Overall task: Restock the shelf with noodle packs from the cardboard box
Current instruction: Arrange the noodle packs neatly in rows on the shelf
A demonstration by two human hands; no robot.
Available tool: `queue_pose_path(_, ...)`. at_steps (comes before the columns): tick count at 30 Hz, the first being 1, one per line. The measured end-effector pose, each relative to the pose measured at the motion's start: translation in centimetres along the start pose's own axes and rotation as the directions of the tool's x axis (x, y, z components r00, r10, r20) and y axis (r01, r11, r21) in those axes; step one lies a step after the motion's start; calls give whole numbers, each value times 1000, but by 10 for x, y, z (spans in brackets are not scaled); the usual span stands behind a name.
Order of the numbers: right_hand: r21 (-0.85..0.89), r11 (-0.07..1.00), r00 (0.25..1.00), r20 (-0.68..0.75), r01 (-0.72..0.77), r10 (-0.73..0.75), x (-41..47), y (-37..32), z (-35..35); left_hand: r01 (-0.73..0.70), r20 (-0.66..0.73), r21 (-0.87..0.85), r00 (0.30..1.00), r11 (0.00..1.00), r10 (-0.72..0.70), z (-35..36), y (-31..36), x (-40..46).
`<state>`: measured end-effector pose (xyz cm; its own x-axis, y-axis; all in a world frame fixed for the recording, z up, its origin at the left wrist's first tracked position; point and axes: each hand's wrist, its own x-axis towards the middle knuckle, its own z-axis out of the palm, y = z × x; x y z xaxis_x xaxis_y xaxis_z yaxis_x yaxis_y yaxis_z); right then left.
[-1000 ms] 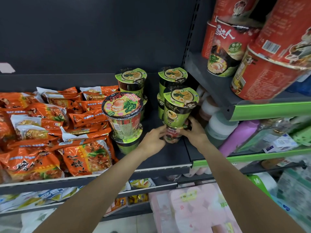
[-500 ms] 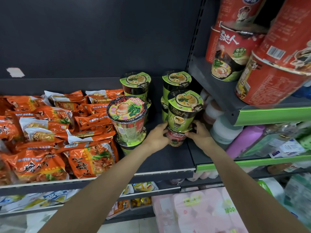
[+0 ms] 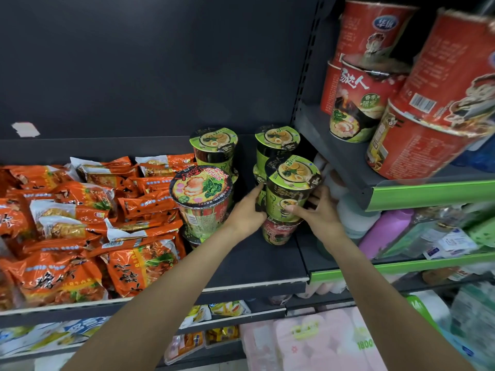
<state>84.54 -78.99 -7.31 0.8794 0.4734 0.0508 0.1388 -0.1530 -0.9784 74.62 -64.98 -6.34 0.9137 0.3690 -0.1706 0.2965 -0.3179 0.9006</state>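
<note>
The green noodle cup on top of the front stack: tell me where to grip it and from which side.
Grip the green noodle cup round its tapered lower wall, from both sides, as the left hand and right hand do. It stands upright on a red cup, and its wide lid rim stops fingers slipping upward.

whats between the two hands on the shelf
In the head view, a green noodle cup sits between the left hand and right hand, both gripping it, stacked on a red-banded cup.
</note>
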Motion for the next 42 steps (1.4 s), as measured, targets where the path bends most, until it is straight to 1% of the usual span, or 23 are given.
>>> queue_pose_path(3, -25, 999, 1000, 17, 26, -25, 0, -1, -4, 37, 36, -36, 999, 999, -35, 4, 1, 0)
queue_pose_path(7, -32, 999, 999, 31, 14, -13, -4, 7, -8, 27, 70, -36, 997, 999, -24, 11, 0, -5)
queue_pose_path(14, 17, 1000, 1000, 13, -2, 2, -8, 11, -4, 14, 44, -32, 999, 999, -13, 15, -1, -6)
queue_pose_path(18, -31, 999, 1000, -19, 16, -17, -8, 13, 1, 13, 31, -50, 999, 999, -12, 18, -3, -4)
queue_pose_path(22, -86, 996, 998, -55, 19, -23, -13, 14, 4, -5, 12, -23, 1000, 1000, 5, 21, -4, -5)
queue_pose_path(25, -182, 983, 989, -142, 22, -48, -22, 14, 6, -46, -90, 10, 995, 999, 47, 19, 1, -9)
queue_pose_path(27, -276, 961, 976, -206, 11, -70, -30, 12, 7, -67, -192, 71, 978, 995, 79, 16, 3, -16)
queue_pose_path(28, -303, 953, 974, -209, 14, -81, -35, 9, 8, -83, -230, 111, 967, 990, 107, 15, 5, -20)
queue_pose_path(30, -310, 950, 986, -147, 32, -81, -45, 0, 13, -139, -266, 177, 946, 974, 183, 12, 9, -30)
queue_pose_path(33, -320, 943, 995, -25, 87, -101, -56, -17, 22, -238, -265, 234, 917, 942, 298, 9, 22, -44)
queue_pose_path(38, -315, 933, 984, 22, 176, -178, -63, -61, 32, -362, -269, 269, 862, 893, 430, -10, 53, -65)
queue_pose_path(42, -295, 930, 976, 70, 218, -207, -64, -86, 43, -385, -349, 342, 795, 857, 497, -45, 67, -80)
